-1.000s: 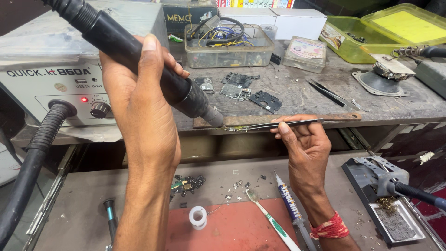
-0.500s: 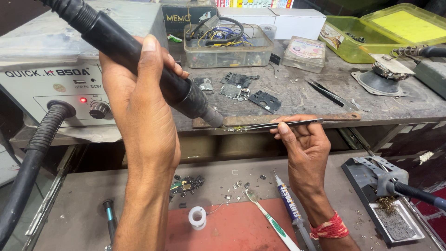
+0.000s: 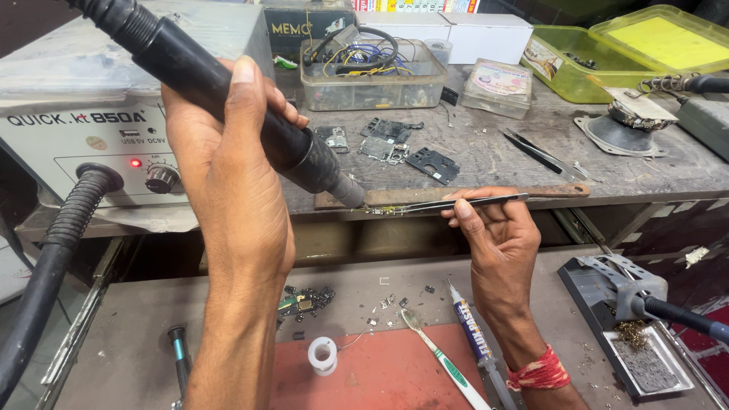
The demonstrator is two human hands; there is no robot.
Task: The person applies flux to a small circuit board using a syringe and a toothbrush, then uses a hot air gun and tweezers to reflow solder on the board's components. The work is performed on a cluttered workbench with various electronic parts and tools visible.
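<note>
My left hand point(image 3: 228, 182) grips a black hot-air gun handle point(image 3: 190, 72), its metal nozzle point(image 3: 349, 191) angled down to the right at the shelf's front edge. My right hand point(image 3: 497, 235) pinches metal tweezers point(image 3: 456, 203) that point left. Their tips hold a tiny part point(image 3: 383, 210) right under the nozzle. A rusty wooden strip point(image 3: 486, 193) lies along the edge just behind the tweezers.
A grey rework station point(image 3: 83, 129) with a lit red lamp and a corrugated hose point(image 3: 45, 273) stands at left. Small circuit boards point(image 3: 395, 148), a clear bin of wires point(image 3: 372, 72), spare tweezers point(image 3: 539, 152) sit on the shelf. Below lie a glue tube point(image 3: 471, 334), toothbrush point(image 3: 444, 357), solder roll point(image 3: 323, 355).
Both hands hold almost still. The nozzle stays over the tweezer tips, with only a slight shift of the view.
</note>
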